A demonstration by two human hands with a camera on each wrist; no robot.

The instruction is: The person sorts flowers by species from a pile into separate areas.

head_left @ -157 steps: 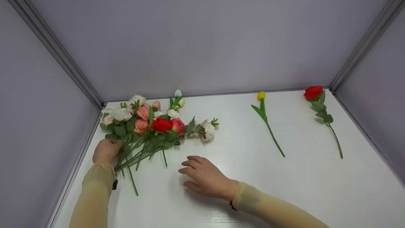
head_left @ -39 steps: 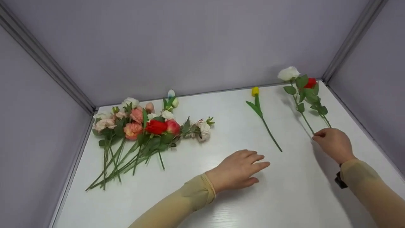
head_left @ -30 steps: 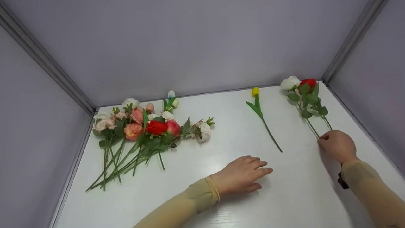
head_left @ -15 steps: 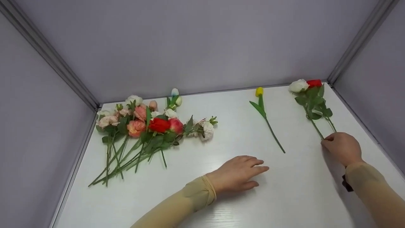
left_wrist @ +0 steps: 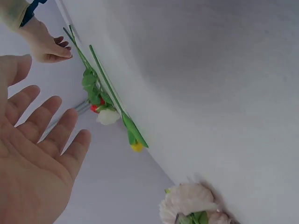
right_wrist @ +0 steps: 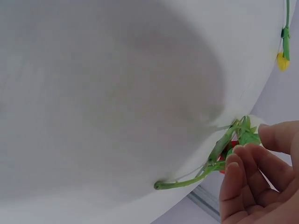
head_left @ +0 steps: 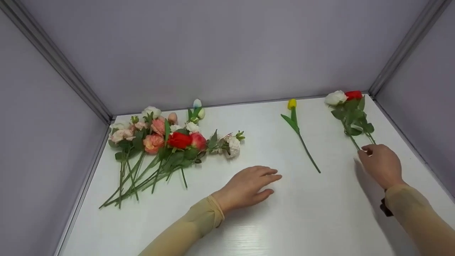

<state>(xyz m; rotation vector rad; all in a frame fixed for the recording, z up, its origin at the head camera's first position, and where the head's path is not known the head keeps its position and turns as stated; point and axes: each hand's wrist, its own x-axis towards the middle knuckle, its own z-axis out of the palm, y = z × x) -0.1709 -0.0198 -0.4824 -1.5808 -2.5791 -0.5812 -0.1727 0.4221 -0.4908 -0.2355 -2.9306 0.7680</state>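
Note:
A white rose (head_left: 335,97) lies beside a red rose (head_left: 353,95) at the table's back right corner, with their leaves overlapping. My right hand (head_left: 382,167) hovers by the lower stems. In the right wrist view, the thumb and loosely bent fingers of this hand (right_wrist: 264,177) are apart, and a green stem (right_wrist: 187,183) lies free of them. My left hand (head_left: 245,186) is over the middle of the table, its fingers relaxed and spread, holding nothing. A yellow tulip (head_left: 292,104) lies between the two roses and the flower pile.
Several mixed flowers (head_left: 153,143), white, pink, coral and red, lie heaped at the left with crossing stems. A pale bloom (head_left: 233,147) sticks out at the heap's right. Grey panels (head_left: 227,49) enclose the white table (head_left: 320,220) at the back and sides.
The white rose left the heap at the left and was laid beside the red rose; my right hand has let go of its stem. My left hand has just drawn back leftward.

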